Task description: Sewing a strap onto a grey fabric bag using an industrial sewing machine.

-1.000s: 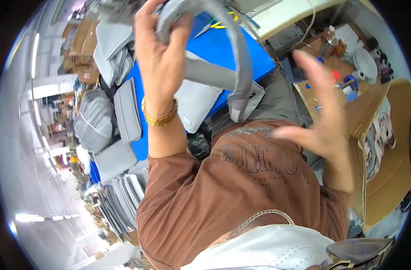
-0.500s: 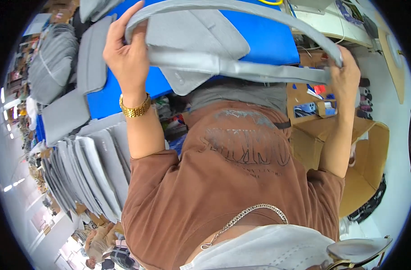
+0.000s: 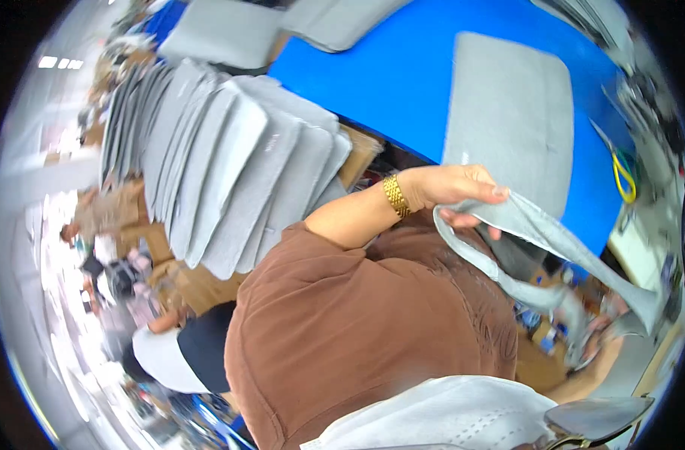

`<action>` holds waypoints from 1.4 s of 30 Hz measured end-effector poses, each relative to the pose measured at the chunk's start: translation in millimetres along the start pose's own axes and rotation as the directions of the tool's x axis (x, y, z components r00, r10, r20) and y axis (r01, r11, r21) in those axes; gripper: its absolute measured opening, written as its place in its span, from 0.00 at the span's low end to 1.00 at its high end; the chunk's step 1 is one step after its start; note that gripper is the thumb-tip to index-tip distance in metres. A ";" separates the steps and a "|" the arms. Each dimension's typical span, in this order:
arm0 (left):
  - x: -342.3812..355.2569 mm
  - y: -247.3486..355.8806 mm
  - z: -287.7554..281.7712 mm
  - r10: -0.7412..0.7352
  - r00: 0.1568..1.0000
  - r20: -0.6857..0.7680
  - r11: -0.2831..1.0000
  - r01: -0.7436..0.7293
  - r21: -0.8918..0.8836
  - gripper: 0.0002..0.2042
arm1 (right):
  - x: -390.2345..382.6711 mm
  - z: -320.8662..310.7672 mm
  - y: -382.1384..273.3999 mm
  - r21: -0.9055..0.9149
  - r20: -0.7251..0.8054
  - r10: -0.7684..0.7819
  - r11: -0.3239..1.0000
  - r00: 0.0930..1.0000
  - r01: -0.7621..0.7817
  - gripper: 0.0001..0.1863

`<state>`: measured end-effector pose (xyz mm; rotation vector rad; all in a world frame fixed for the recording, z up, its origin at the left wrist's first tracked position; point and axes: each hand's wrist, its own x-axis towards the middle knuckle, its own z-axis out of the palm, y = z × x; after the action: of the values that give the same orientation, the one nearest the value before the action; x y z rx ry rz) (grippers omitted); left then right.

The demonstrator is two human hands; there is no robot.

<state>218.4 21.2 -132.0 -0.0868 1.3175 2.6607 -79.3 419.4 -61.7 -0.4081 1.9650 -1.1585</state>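
My left hand (image 3: 466,196), gold watch on the wrist, is closed on a long grey fabric loop (image 3: 552,232), with the thumb on top and fingers beneath. The loop runs down to the right, to my right hand (image 3: 599,330), which is smeared by motion and partly behind the fabric; it appears closed on the loop's other end. Behind my left hand a flat grey padded piece (image 3: 511,112) with rounded corners lies on the blue-topped table (image 3: 365,82), and yellow-handled scissors (image 3: 623,176) lie at that table's right side.
A row of grey padded pieces (image 3: 222,165) stands left of the table, and other pieces (image 3: 222,30) lie behind it. Cardboard (image 3: 200,289) is at lower left. Other people are at left: one in tan (image 3: 110,210), another in black and white (image 3: 177,349). A cluttered board (image 3: 545,337) is at right.
The view has swung toward the left side. Both hands have come down from their raised, spread position with the loop, my right hand now low at the right, and the loop sags.
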 end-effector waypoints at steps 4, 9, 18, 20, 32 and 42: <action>-22.9 32.5 -38.8 0.562 0.826 0.042 0.807 -0.537 -0.245 0.43 | 8.8 26.1 31.7 0.014 0.424 0.238 0.963 0.874 -0.269 0.25; -10.5 71.5 -36.7 0.704 0.500 -0.505 0.428 -0.866 -0.261 0.25 | 24.1 79.5 22.6 0.168 0.613 -0.030 0.981 0.790 -0.093 0.31; 6.5 -1.9 -57.7 0.281 0.794 -0.540 0.939 -0.343 -0.015 0.11 | 97.4 152.4 -10.6 0.786 0.102 -0.200 0.617 0.974 0.045 0.22; 1.9 4.2 -58.5 0.147 0.791 -0.594 0.798 -0.449 -0.402 0.15 | 116.9 144.1 -12.0 0.803 0.127 -0.215 0.595 0.968 0.027 0.23; -16.7 67.7 -120.9 0.724 0.102 -0.682 0.689 -0.139 0.711 0.19 | 136.6 148.8 -85.0 0.797 0.150 -0.489 0.575 0.859 0.187 0.28; 11.7 94.4 -58.2 0.916 0.218 -0.336 0.361 -0.090 0.928 0.06 | 134.8 266.2 -126.1 0.449 0.157 -0.502 0.803 0.850 0.392 0.25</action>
<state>188.7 -79.7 -94.8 -1.2300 3.4303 2.0218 26.6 114.4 -88.6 -0.7985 1.3725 -1.6728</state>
